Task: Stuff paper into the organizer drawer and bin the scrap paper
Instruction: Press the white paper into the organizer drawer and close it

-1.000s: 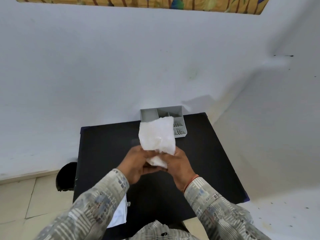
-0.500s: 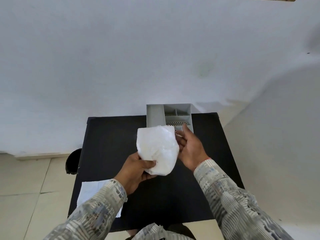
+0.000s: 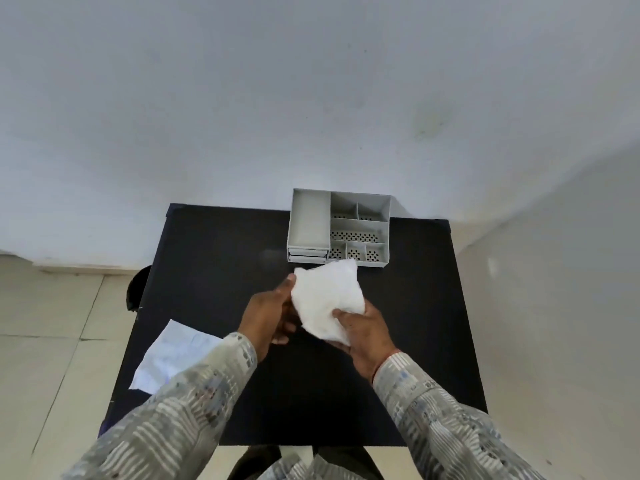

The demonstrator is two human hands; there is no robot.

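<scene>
A crumpled white paper (image 3: 323, 296) hangs above the middle of the black table (image 3: 214, 258). My right hand (image 3: 363, 332) grips its lower right corner. My left hand (image 3: 268, 313) touches its left edge with the fingers spread along it. A grey organizer (image 3: 339, 230) stands at the table's far edge, just beyond the paper, with several compartments and shut drawers at its front left. A second, flatter sheet of white paper (image 3: 169, 358) lies on the table's left edge, overhanging it. A dark round bin (image 3: 136, 289) shows on the floor left of the table, mostly hidden.
A white wall rises right behind the table, and another wall stands to the right. Beige floor tiles (image 3: 45, 341) lie to the left. My patterned sleeves (image 3: 443, 427) cover the near part of the table.
The grip on the crumpled paper passed from my left hand to my right hand. The view tilted down, showing more of the table and the flat sheet.
</scene>
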